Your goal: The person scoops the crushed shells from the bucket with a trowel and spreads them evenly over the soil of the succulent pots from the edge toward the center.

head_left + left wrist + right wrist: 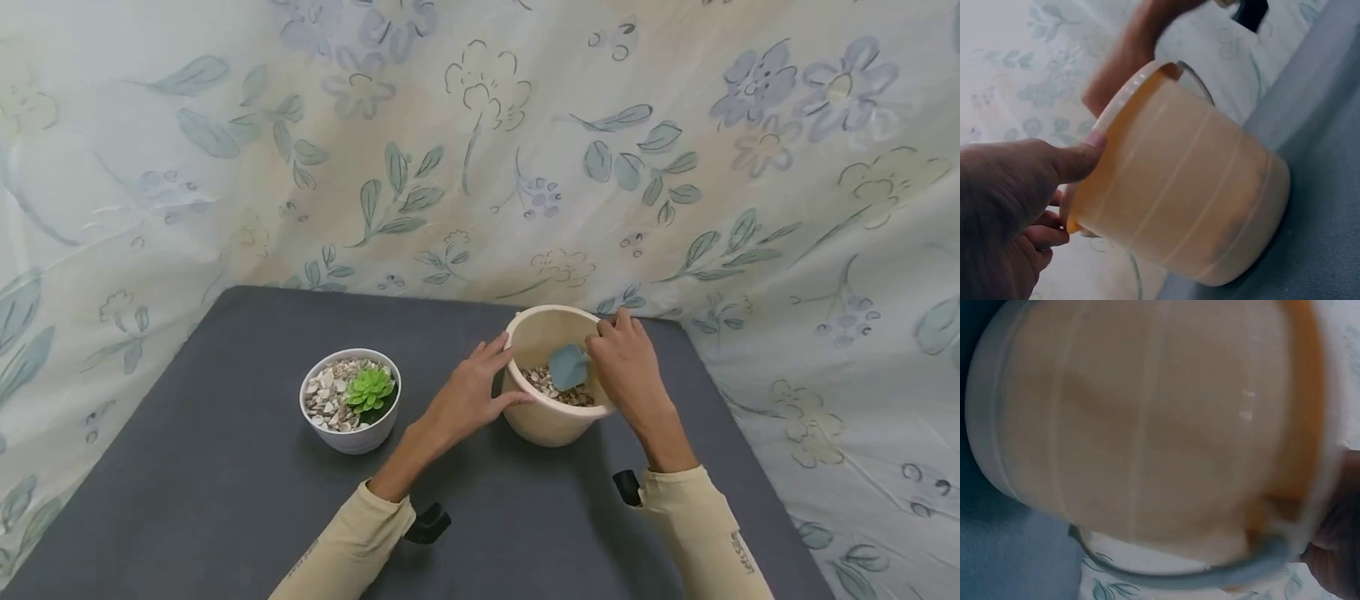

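Note:
A cream plastic bucket (546, 429) stands upright with small pebbles (577, 395) in its bottom. My left hand (468, 392) holds the bucket's left rim, thumb near the front and fingers further back; the left wrist view shows the thumb on the rim (1124, 103). Over the right rim, my right hand (628, 362) grips a small shovel, whose rounded blue-grey blade (567, 367) reaches down inside close over the pebbles; the fist hides its handle. In the right wrist view the bucket wall (1147, 425) fills most of the picture, blurred, with the grey carrying handle (1210, 578) hanging beside it.
To the left stands a white pot (352, 440) with pale pebbles (330, 396) and a green succulent (370, 389). Both pots are on a dark grey table (225, 500). A floral-printed cloth (480, 150) hangs behind and along the sides.

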The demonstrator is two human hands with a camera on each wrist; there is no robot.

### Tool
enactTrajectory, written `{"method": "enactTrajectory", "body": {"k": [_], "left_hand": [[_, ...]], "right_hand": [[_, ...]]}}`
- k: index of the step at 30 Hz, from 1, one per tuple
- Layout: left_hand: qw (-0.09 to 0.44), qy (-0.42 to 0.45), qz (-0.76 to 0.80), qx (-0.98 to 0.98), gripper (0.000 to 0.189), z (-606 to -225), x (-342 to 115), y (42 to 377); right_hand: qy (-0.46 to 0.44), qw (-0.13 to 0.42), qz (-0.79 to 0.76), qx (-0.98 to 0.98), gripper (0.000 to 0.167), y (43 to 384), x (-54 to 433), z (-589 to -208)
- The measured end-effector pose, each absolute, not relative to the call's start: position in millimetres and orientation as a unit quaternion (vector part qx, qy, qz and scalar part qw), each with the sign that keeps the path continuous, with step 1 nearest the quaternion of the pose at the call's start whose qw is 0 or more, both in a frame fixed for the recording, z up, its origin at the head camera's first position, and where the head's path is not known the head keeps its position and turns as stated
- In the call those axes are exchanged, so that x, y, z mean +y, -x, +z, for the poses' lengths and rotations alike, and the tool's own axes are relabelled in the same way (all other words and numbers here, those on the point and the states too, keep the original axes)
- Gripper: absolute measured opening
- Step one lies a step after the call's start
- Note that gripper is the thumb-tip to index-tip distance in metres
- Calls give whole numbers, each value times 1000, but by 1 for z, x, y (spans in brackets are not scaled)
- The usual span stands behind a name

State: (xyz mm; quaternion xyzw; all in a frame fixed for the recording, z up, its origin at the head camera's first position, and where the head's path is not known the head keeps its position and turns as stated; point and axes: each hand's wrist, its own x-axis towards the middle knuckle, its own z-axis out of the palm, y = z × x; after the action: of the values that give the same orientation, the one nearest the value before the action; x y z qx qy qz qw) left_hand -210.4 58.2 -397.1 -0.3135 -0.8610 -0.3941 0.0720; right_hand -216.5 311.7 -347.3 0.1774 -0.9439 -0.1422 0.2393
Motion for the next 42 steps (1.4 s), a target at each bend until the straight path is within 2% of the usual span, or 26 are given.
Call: {"method": "enactTrajectory", "body": {"k": [7,11,13,16,20,23,32,42], "left_hand": [[74,312,-394,-861,74,-395,58,210],[77,314,-402,-857,73,-396,60,210],[73,317,-406,-854,73,-397,62,209],[61,319,-410,-852,74,-399,65,206],[61,311,-415,-853,74,-400,65,204],[67,309,-418,-852,74,-401,64,202],[75,304,-425,-849,76,-401,59,203],[83,310,-422,-848,76,-402,58,208]], "right_hand": [[-164,218,-124,-954,12,225,296,-356],[-179,190,-63,-963,45,225,289,-355],[-174,170,-22,-970,55,222,289,-354],[-151,138,36,-978,48,217,294,-355],[-135,114,96,-980,22,209,302,-352],[-119,108,128,-979,13,202,308,-344],[-53,97,228,-967,16,179,327,-320],[-8,142,232,-962,20,162,341,-316]]}}
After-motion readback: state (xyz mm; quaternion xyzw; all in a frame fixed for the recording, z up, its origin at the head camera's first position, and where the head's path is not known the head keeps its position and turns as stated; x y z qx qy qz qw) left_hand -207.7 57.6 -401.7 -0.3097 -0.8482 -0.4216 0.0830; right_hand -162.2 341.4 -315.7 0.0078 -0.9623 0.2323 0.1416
